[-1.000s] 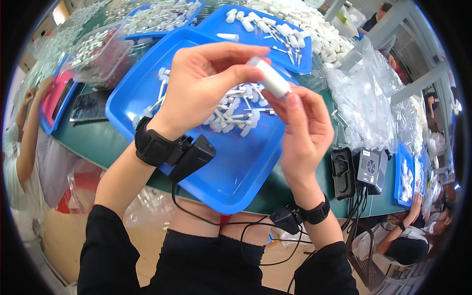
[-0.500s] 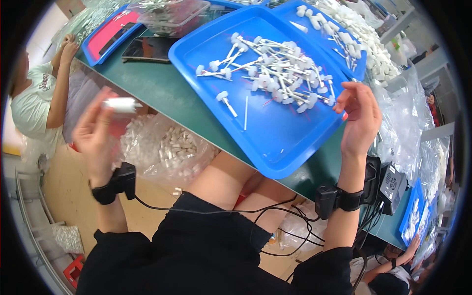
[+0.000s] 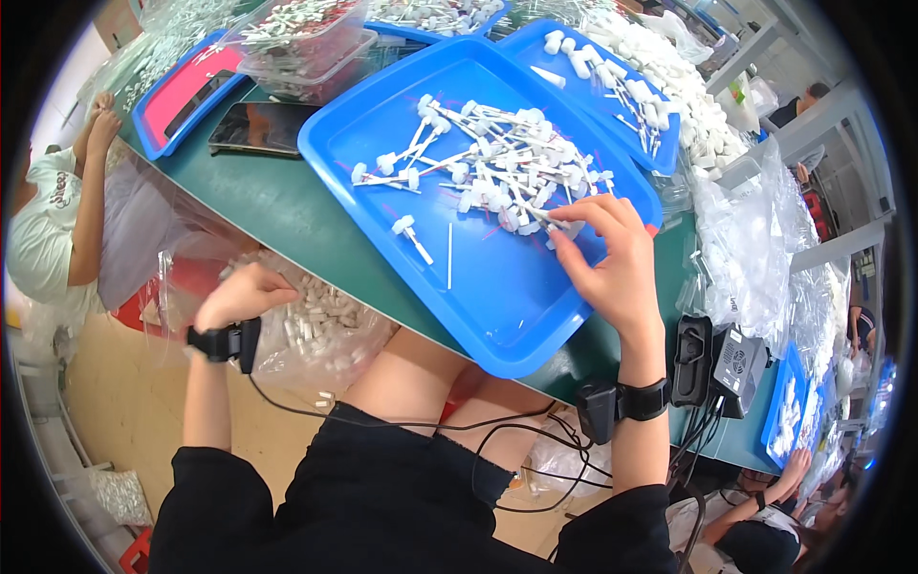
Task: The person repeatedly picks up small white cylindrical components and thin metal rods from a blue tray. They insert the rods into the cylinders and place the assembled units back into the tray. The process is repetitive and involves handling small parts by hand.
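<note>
My right hand (image 3: pixel 612 263) reaches over the right side of a large blue tray (image 3: pixel 478 330). Its thumb and forefinger close on a small white-headed stick (image 3: pixel 571 230) at the edge of the pile. Many more white sticks with translucent heads (image 3: pixel 516 158) lie tangled in the tray. Apart from them rest a single such stick (image 3: pixel 413 239) and a plain thin white rod (image 3: pixel 450 256). Off the table's edge, my left hand (image 3: pixel 247 295) hangs above a clear bag (image 3: pixel 325 335) of short white pieces. Its fingers are curled together; anything inside them is hidden.
Behind stands a second blue tray (image 3: pixel 612 105) with white cylinders, beside a white heap (image 3: pixel 703 134). At left are a dark phone-like slab (image 3: pixel 258 129), stacked clear tubs (image 3: pixel 301 67) and a pink-lined tray (image 3: pixel 191 91). Another person (image 3: pixel 57 210) sits there. Cables (image 3: pixel 574 435) trail below my right wrist.
The left hand has moved down and right over the bag; the white cylinder it held no longer shows. My right hand has come down into the tray and pinched a stick.
</note>
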Tool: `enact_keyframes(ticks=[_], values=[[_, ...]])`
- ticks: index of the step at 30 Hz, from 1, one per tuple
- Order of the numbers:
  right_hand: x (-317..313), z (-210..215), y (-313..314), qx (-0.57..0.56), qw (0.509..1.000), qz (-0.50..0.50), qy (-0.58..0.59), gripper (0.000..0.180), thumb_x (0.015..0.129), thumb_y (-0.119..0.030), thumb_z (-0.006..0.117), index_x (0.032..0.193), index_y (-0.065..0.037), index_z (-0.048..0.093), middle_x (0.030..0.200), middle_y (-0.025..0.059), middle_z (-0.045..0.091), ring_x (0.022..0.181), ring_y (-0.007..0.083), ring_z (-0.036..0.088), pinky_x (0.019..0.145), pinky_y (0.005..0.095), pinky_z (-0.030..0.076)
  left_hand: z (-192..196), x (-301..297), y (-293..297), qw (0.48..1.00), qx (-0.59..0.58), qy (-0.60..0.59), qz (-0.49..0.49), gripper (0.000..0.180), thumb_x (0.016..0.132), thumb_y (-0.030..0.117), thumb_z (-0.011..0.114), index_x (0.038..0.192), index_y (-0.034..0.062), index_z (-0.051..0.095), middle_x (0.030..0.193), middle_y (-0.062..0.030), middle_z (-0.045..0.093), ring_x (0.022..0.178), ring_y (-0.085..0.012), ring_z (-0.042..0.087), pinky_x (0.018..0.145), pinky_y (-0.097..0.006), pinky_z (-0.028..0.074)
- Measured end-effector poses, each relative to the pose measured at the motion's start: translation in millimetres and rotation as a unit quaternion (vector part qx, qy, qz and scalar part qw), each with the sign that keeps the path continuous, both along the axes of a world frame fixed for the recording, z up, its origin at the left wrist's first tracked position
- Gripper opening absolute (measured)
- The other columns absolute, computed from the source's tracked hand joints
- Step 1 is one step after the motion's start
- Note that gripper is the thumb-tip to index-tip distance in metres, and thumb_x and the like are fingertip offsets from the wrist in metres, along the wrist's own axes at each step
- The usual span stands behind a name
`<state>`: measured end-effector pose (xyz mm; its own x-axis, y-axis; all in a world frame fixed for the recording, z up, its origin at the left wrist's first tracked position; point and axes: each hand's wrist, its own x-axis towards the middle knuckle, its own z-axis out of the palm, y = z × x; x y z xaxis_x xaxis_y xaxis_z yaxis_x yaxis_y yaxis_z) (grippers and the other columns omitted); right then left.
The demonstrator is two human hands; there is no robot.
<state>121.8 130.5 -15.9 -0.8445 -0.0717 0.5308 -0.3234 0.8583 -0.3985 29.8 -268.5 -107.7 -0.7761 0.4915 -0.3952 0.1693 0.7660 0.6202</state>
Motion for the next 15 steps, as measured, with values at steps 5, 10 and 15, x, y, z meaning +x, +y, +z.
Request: enact_keyframes(ticks=[5, 10, 15], values=[[-5, -5, -14, 0.055, 0.998, 0.003, 0.002, 0.019, 0.062, -0.012, 0.073, 0.079, -0.012, 0.064, 0.079, 0.0018, 0.053, 0.073, 0.0206, 0.05, 0.065, 0.0319, 0.041, 127, 28, 49, 0.978, 0.144, 0.023, -0.15, 0.018, 0.076, 0.012, 0.066, 0.088, -0.0009, 0.066, 0.072, -0.0109, 0.065, 0.061, -0.0163, 0.061, 0.059, -0.027, 0.046], [-7, -3, -15, 0.046, 0.999, -0.011, -0.006, 0.015, 0.064, -0.012, 0.072, 0.075, -0.012, 0.063, 0.077, 0.0022, 0.053, 0.075, 0.0208, 0.05, 0.067, 0.0321, 0.04, 176, 28, 126, 0.953, 0.242, 0.062, -0.171, 0.039, 0.076, 0.003, 0.063, 0.113, -0.0006, 0.052, 0.073, -0.007, 0.062, 0.068, -0.0119, 0.061, 0.062, -0.02, 0.044], [0, 10, 7, -0.331, 0.941, 0.019, -0.065, 0.011, 0.073, -0.012, 0.07, 0.08, -0.007, 0.063, 0.073, 0.0005, 0.058, 0.065, 0.0101, 0.052, 0.058, 0.0238, 0.04, 176, 16, 198, 0.932, 0.358, -0.01, -0.053, 0.061, 0.08, 0.003, 0.06, 0.132, 0.0032, 0.028, 0.087, -0.0075, 0.06, 0.08, -0.01, 0.057, 0.069, -0.018, 0.042]])
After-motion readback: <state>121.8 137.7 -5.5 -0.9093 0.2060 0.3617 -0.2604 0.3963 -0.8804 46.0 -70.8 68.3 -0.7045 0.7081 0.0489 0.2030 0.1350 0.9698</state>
